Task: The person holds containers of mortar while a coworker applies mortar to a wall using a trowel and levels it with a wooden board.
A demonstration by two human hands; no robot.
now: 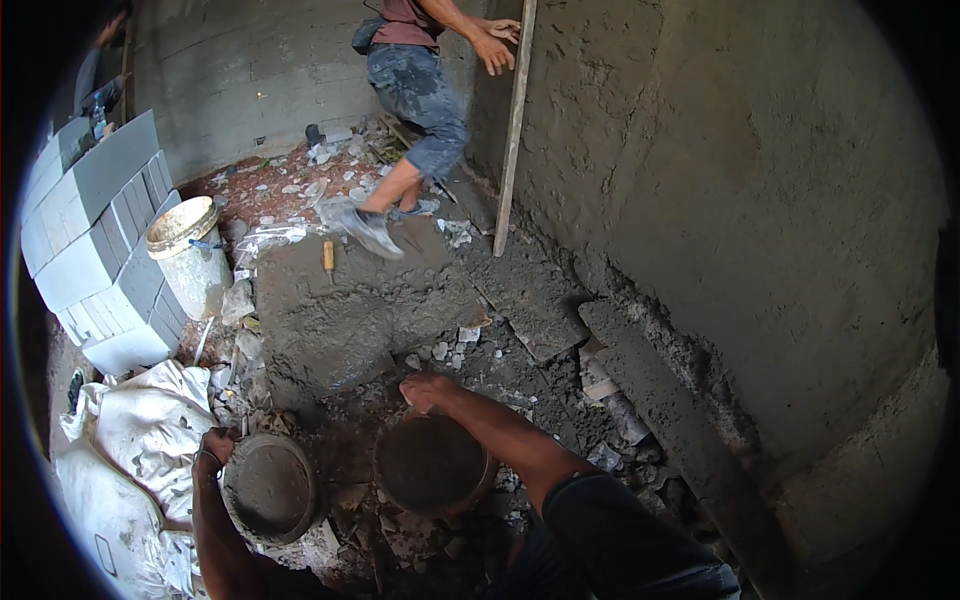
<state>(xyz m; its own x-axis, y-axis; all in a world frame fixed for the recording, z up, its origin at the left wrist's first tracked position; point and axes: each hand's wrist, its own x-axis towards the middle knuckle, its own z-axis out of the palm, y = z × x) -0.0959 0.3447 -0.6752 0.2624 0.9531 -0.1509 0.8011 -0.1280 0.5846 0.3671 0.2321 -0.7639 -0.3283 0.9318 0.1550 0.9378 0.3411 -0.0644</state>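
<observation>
Two round mortar buckets stand side by side in front of me, low in the head view. My left hand (214, 449) is closed at the outer upper edge of the left bucket (316, 488), which holds smooth grey mortar. At the far edge of the right bucket (489, 478) my right hand (424, 392) is closed, its forearm passing over that bucket's right side. Dark grey material fills the right bucket nearly to its rim. Whether the fingers grip rims or handles is hard to see. Beyond the buckets lies a spread of wet mortar (335, 335) with a wooden-handled tool (328, 258) in it.
A co-worker (415, 90) steps past at the back, hands near an upright straightedge (514, 130) by the plastered wall (760, 200). Left are stacked grey-white blocks (110, 250), a white bucket (190, 262) and white sacks (150, 430). Rubble (620, 410) and a plank-like ledge (680, 420) lie right.
</observation>
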